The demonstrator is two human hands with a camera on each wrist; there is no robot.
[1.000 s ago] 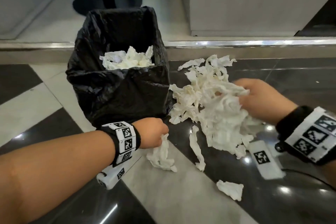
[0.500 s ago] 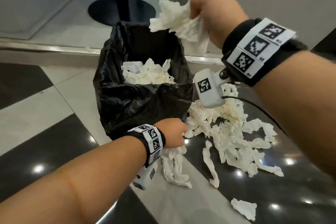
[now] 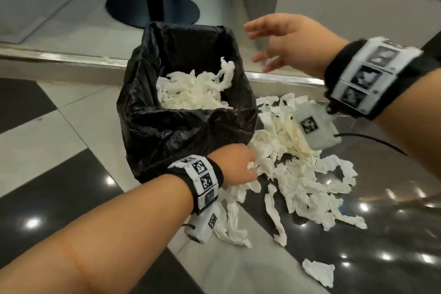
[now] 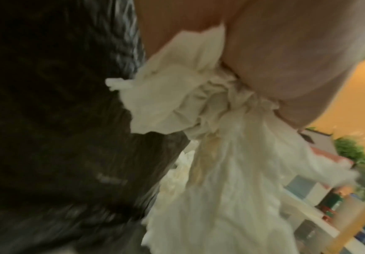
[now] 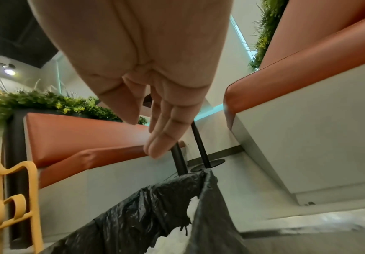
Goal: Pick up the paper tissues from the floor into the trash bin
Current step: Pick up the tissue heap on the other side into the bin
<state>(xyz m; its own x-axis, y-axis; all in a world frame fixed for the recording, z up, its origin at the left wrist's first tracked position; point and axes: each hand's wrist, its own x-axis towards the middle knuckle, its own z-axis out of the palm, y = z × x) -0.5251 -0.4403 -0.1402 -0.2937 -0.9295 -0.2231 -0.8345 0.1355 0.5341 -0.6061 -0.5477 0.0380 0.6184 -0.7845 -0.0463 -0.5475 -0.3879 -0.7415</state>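
A trash bin (image 3: 152, 126) lined with a black bag stands on the floor, with white tissues (image 3: 193, 90) heaped inside. A loose pile of crumpled paper tissues (image 3: 293, 169) lies on the dark tile to its right. My left hand (image 3: 238, 167) is low at the bin's front right corner and grips a bunch of tissues (image 4: 201, 110) from the pile's edge. My right hand (image 3: 274, 43) hovers above the bin's right rim, fingers (image 5: 162, 135) spread and straight, holding nothing. A single tissue (image 3: 319, 271) lies apart near the front.
A black table pedestal (image 3: 152, 5) stands on a raised grey step behind the bin, edged by a metal strip (image 3: 62, 58). Orange benches (image 5: 85, 135) and a yellow chair (image 5: 7, 197) stand around. The floor is glossy black and pale tile.
My right hand lifted a bunch of tissues from the pile over the bin and let it go; it is now spread and empty. More tissues lie in the bin. My left hand stayed low, gripping tissues.
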